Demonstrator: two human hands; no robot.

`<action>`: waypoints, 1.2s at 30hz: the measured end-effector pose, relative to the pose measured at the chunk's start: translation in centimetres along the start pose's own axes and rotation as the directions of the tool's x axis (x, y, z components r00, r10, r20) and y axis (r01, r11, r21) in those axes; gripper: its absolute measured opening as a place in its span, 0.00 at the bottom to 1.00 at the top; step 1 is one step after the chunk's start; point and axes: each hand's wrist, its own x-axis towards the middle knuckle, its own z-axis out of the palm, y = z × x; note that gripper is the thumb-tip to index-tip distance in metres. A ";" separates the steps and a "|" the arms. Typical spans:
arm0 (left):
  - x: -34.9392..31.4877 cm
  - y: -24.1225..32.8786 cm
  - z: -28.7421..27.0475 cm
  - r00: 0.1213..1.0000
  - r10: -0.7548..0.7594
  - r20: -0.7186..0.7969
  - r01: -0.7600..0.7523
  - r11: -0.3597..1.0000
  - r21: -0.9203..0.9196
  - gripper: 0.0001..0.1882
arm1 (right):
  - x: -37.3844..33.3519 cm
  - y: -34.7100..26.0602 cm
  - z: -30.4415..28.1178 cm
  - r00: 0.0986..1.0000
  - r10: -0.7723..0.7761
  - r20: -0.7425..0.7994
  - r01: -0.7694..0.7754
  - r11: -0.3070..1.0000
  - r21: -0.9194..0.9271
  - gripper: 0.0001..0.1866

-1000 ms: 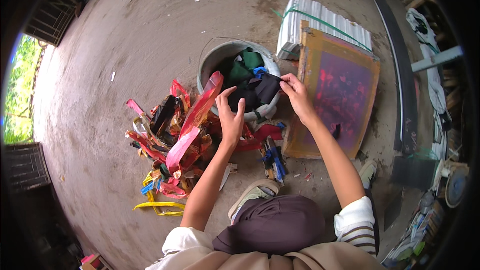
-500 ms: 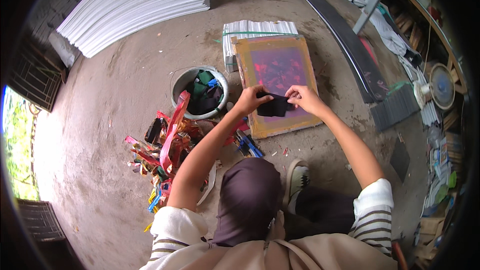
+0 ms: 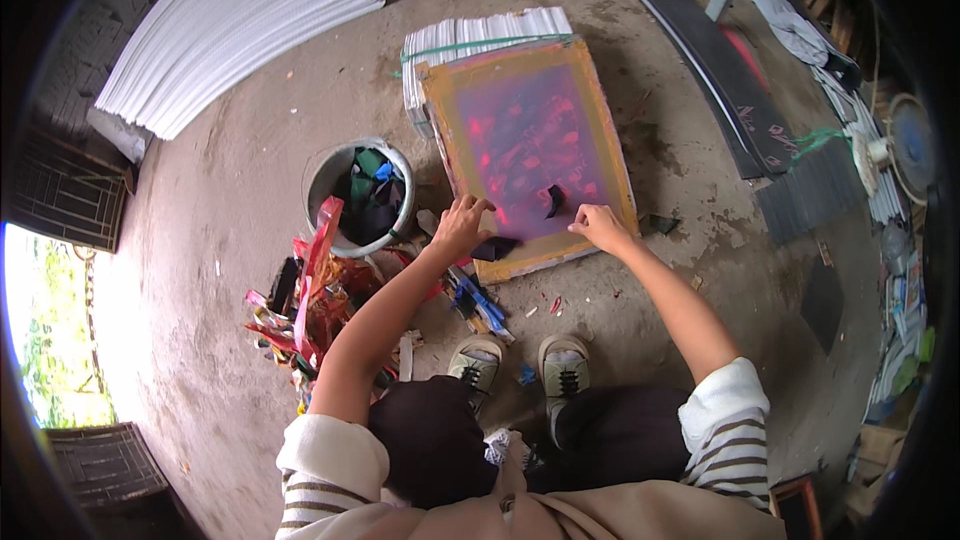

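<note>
A framed printing screen [image 3: 530, 130] with a brown border and a purple, pink-stained mesh lies tilted in front of me. My left hand [image 3: 460, 228] is over its near left corner, fingers closed on a black cloth [image 3: 495, 248] that shows below the thumb. Over the near part of the mesh is a small, curled dark scrap [image 3: 554, 201], apart from both hands; whether it touches the mesh I cannot tell. My right hand [image 3: 602, 228] is at the near right of the screen, its fingers curled together. What those fingers hold, if anything, is hidden.
The screen rests against a strapped white stack [image 3: 480, 32]. To its left stands a grey bucket [image 3: 312, 185] of dark cloth pieces. A heap of coloured plastic strips [image 3: 318, 290] and blue-handled tools [image 3: 478, 305] lie nearer. White sheets [image 3: 245, 25] are piled far left; a fan [image 3: 908, 145] stands right.
My hands have drawn apart; the black cloth stretched between them is now at my left hand. A small dark scrap has appeared over the mesh. My view has shifted, showing both shoes.
</note>
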 end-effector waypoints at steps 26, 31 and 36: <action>-7.4 3.2 -4.8 0.882 -0.471 -0.025 0.055 0.156 -0.986 0.15 | -0.4 -16.6 2.7 0.979 -0.184 -0.081 0.195 0.759 0.622 0.07; -8.0 4.1 -4.6 0.831 -0.548 -0.094 0.096 0.308 -0.947 0.17 | 0.2 -16.1 4.1 0.995 -0.045 0.085 -0.042 0.591 0.805 0.13; -8.9 2.8 -3.2 0.802 -0.566 -0.191 0.086 0.426 -0.901 0.24 | 1.3 -16.0 6.7 0.967 -0.066 0.244 -0.158 0.598 0.786 0.13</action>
